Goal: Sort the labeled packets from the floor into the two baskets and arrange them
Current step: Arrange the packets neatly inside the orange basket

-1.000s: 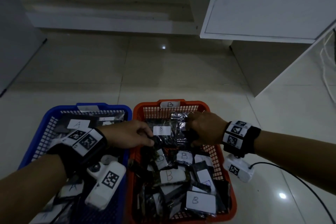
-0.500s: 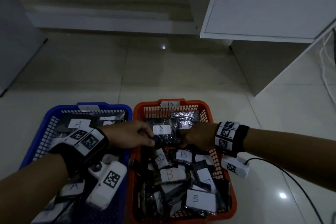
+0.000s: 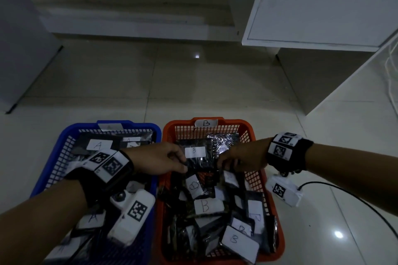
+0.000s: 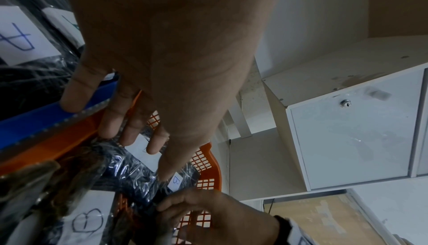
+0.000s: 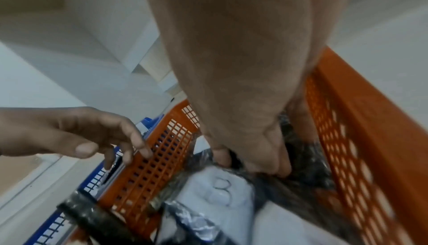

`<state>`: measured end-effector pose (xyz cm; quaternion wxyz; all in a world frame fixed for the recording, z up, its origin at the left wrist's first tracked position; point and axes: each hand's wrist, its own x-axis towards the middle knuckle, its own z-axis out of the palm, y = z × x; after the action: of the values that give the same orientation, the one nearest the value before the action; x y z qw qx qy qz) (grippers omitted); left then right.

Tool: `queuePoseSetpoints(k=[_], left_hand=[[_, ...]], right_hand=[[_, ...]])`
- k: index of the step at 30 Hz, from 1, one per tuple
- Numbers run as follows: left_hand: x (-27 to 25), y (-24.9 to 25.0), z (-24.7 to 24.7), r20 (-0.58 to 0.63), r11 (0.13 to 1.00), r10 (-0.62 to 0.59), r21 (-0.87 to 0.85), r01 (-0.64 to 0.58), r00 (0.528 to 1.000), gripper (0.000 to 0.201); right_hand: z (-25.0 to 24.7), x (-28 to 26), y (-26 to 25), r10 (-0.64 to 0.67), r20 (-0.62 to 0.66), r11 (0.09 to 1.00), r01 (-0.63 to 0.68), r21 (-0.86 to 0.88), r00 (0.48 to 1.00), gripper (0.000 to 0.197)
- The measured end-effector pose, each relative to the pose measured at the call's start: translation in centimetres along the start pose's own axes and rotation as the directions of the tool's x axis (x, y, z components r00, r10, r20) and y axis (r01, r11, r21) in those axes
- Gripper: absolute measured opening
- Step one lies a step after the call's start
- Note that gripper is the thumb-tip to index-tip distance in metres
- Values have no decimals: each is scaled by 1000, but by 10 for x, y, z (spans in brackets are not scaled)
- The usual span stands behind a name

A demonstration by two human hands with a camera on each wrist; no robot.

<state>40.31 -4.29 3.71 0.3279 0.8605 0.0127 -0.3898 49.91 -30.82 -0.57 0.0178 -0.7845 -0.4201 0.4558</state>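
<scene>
Packets fill both baskets, and no loose one shows on the floor, so the sorting looks finished and the arranging is what remains. At 8 o'clock in the head view sits the blue basket (image 3: 64, 148), its packets labelled A (image 3: 99, 145) lying flat on top. The left hand (image 3: 155, 161) reaches across that basket's rim toward the centre; its fingers (image 4: 129, 133) are nearly straight and slightly spread, tips resting on the left edge of a dark packet labelled B (image 3: 199, 155), probably steadying it. That packet lies flat at the far, 12 o'clock end of the orange basket (image 3: 254, 135), beside a crinkled silver packet (image 3: 224, 141). The right hand (image 3: 245, 157) comes in from 3 o'clock, its fingers (image 5: 271, 159) curled down and pinching the same packet's right edge, so the two hands appear to be squaring it into place. Nearer the person, more B packets (image 3: 206, 205) lie jumbled and overlapping, still needing tidying.

Both baskets stand touching side by side on a glossy pale tiled floor (image 3: 129, 84). A white cabinet (image 3: 323, 6) with a round lock hangs at 1 o'clock, and a black cable (image 3: 355, 200) trails at 4 o'clock. The room is dim.
</scene>
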Motion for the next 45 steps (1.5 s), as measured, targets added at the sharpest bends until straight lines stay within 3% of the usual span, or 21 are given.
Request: queuePoseSetpoints(k=[2,5,7,9,12,14,18,25,28,32,35,37,40,43,45], left_hand=[[0,2,0,0,1000,4,-2,-4,1000,28],[0,4,0,2,1000,15,1,-15,1000,28],[0,5,-1,3,1000,15,0,-15,1000,29],[0,5,0,4,1000,15,-2,-15,1000,29],[0,3,1,-1,1000,3,-16,-3,1000,30],[0,3,1,1,1000,2,-25,-2,1000,30],[0,4,0,3,999,4,-37,-3,1000,28],[-1,-3,-1,-10,999,-8,-53,8,1000,28],[-1,-4,-1,-9,998,-3,-62,2,1000,28],[-2,-6,-3,-14,997,14,-76,-15,1000,25],[-2,-11,-6,-58,988,37,-148,-46,998,20],[-3,-12,-10,-108,982,52,-173,-71,993,22],[-4,-12,-15,-153,983,59,-166,-84,986,22],[-7,-11,-14,-92,990,32,-130,-44,995,17],[-10,-11,-11,13,998,7,-68,-6,1000,25]], right_hand=[[4,1,-2,-1,-73,1000,1,-4,997,44],[6,6,-4,-46,-323,985,-12,-174,945,42],[11,15,-2,-71,-391,958,-47,-284,918,45],[21,27,4,-78,-366,942,-52,-333,927,42],[15,28,8,-19,-320,978,-49,-204,947,38],[7,25,10,51,-321,984,-102,-145,946,46],[4,27,11,121,-224,968,-165,-189,967,41],[-4,46,-10,127,-408,991,-130,21,904,28],[-7,54,-13,183,-524,978,-100,183,832,20],[-5,54,-11,158,-490,986,-108,129,857,17],[0,47,-20,46,-593,999,-31,35,804,22],[4,45,-31,13,-557,998,20,53,830,19],[12,52,-51,50,-333,991,-4,136,941,33],[23,62,-59,119,-286,971,-52,232,951,51],[25,59,-58,170,-297,915,-38,402,940,47]])
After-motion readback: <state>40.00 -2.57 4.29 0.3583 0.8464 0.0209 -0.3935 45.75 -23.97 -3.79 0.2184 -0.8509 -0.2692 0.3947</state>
